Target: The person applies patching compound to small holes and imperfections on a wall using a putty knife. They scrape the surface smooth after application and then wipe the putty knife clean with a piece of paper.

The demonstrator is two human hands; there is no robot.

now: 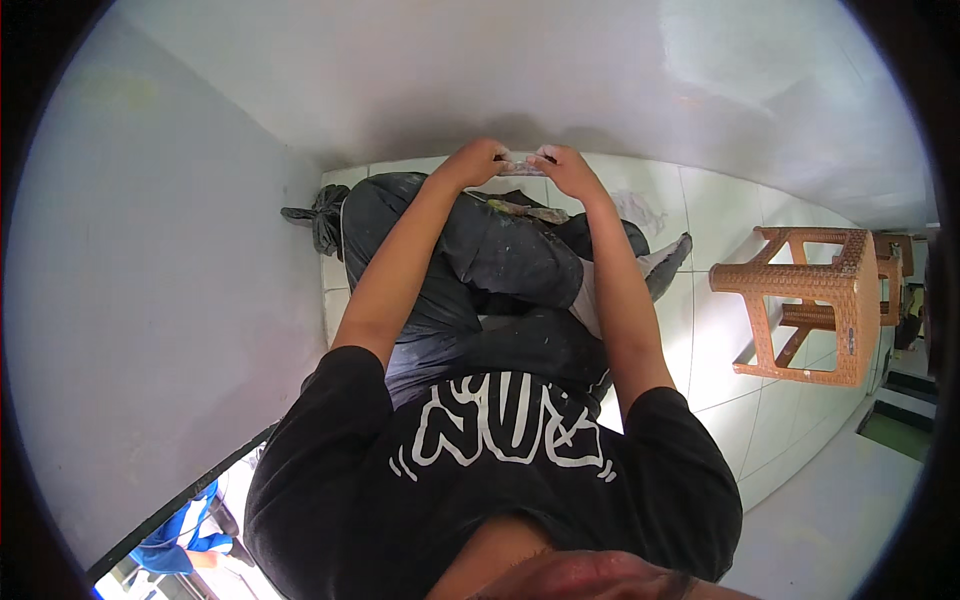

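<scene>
Near the foot of the back wall, my left hand (475,160) and my right hand (563,167) are closed on either end of a thin, pale strip (519,168) smeared with white. I cannot make out exactly what it is. Just below it, a long, stained tool (525,212), too small to identify, lies by my crossed legs (470,255) in dark, paint-spotted trousers.
A brown woven-pattern plastic stool (840,300) stands to my right on white tiles (725,410), another behind it. A black plastic bag (330,225) lies by the left wall (150,300). Blue fabric (180,530) shows through an opening at lower left.
</scene>
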